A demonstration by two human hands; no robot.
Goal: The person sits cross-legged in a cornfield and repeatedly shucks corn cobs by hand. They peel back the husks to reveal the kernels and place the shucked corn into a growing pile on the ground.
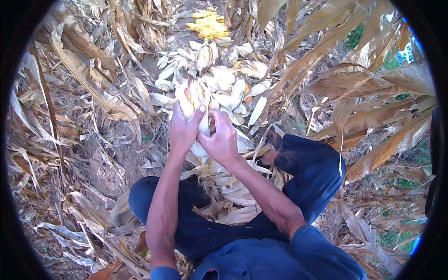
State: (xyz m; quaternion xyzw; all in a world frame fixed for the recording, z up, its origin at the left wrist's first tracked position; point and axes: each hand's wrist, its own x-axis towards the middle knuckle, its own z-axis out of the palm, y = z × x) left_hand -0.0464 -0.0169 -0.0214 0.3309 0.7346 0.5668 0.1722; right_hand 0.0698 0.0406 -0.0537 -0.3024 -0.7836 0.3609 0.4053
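Both hands are together on one corn ear (190,96), whose pale husk is parted near the tip so that yellow-orange kernels show. My left hand (185,126) grips the ear from the left, its thumb on the husk. My right hand (222,134) pinches the husk on the ear's right side, fingers curled and partly hidden. Just beyond the hands lies a heap of loose pale husks (224,75), with an ear still partly in its husk (250,68) among them. Farther off, a pile of bare yellow corn ears (210,26) rests on the ground.
Dry corn stalks and leaves (80,70) crowd the left side, and long dry leaves (367,87) hang in from the right. More husks (241,196) lie between the person's bent legs. A shod foot (274,138) is close to the husk heap's near right edge.
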